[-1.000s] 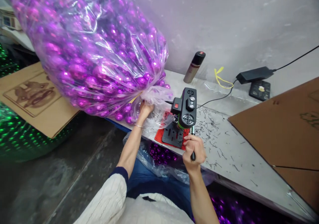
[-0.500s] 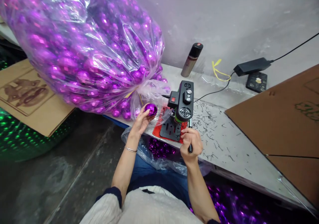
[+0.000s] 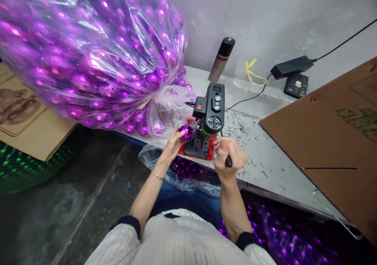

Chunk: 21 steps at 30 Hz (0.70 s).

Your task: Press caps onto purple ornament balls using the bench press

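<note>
A shiny purple faceted ball (image 3: 186, 132) is pinched in the fingers of my left hand (image 3: 173, 144), close to the left side of a small black bench drill (image 3: 215, 105). The drill stands on a slotted dark base plate (image 3: 196, 146) laid over a red cloth (image 3: 211, 149). My right hand (image 3: 229, 155) is wrapped round the drill's lever handle (image 3: 229, 161), whose black grip end pokes out below the fingers. The ball hides part of the plate, and the drill's head covers the tool end.
A large tied clear bag of purple balls (image 3: 97, 64) fills the left. Behind the drill are a spray can (image 3: 221, 59), a yellow tie (image 3: 253, 74) and a power adapter (image 3: 291, 67). Dark shavings (image 3: 244, 139) litter the bench beside a cardboard box (image 3: 330, 131).
My left hand has brought the purple ball rightward to the drill. My right hand stays on the lever, its grip tilted a little differently. The whole view has shifted slightly.
</note>
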Each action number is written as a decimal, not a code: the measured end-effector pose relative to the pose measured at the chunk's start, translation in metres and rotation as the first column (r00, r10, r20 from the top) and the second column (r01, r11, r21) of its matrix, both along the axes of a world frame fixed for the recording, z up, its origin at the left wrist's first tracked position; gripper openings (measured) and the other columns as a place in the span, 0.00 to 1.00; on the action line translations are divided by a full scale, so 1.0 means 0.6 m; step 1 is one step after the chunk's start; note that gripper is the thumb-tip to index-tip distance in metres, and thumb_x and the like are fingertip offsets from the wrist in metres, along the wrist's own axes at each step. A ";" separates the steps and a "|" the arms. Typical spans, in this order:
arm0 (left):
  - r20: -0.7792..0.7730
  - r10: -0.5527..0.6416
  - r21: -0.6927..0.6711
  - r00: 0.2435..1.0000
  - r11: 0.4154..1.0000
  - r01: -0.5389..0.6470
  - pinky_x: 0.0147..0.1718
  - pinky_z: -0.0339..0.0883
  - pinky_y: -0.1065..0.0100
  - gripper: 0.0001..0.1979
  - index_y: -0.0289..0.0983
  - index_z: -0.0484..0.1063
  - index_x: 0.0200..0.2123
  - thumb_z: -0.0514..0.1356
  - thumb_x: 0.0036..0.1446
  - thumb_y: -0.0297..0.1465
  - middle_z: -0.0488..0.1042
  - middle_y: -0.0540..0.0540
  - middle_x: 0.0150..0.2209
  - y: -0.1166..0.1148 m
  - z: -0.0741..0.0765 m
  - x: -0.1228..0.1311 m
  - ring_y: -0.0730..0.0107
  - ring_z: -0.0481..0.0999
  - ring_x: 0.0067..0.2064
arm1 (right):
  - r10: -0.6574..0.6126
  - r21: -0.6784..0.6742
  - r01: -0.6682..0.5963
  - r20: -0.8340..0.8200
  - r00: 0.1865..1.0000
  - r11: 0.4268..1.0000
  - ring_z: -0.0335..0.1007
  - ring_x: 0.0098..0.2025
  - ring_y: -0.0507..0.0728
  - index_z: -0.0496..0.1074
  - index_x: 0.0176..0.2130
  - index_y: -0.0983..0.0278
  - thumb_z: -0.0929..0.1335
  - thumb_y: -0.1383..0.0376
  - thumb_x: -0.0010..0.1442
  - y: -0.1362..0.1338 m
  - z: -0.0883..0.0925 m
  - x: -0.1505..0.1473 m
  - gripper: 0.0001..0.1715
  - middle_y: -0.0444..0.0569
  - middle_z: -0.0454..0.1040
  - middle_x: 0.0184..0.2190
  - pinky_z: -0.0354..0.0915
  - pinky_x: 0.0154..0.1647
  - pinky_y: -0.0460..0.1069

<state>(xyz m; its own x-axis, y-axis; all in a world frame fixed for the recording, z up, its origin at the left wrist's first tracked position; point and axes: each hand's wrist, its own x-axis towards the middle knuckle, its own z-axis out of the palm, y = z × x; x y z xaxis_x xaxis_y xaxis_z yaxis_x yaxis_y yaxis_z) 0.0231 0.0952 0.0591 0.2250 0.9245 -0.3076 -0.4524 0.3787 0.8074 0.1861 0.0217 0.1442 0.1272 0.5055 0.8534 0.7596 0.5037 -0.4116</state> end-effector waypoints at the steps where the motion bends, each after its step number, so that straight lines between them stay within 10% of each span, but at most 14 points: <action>1: -0.033 0.010 0.010 0.999 1.000 -0.009 0.54 0.74 0.56 0.25 0.40 0.71 0.54 0.69 0.55 0.37 0.82 0.45 0.49 -0.006 -0.005 0.007 0.60 0.82 0.50 | -0.007 -0.004 0.007 0.001 1.000 1.000 0.73 0.29 0.51 0.66 0.29 0.60 0.62 0.72 0.67 0.002 0.004 0.001 0.15 0.44 0.73 0.25 0.65 0.30 0.47; 21: -0.587 0.298 0.590 0.753 0.794 0.146 0.62 0.68 0.50 0.31 0.40 0.66 0.61 0.69 0.59 0.43 0.73 0.36 0.59 -0.036 -0.093 0.055 0.51 0.73 0.63 | 0.014 -0.013 -0.014 0.075 0.997 1.000 0.73 0.30 0.51 0.66 0.32 0.60 0.62 0.74 0.66 -0.009 -0.004 0.001 0.12 0.44 0.74 0.26 0.66 0.31 0.47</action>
<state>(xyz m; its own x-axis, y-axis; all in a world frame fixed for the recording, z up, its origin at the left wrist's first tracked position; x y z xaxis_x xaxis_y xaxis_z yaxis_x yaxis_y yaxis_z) 0.0564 0.0733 0.0036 0.1070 0.9640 0.2434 0.2328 -0.2623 0.9365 0.1870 0.0161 0.1418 0.0561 0.5173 0.8539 0.7813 0.5097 -0.3601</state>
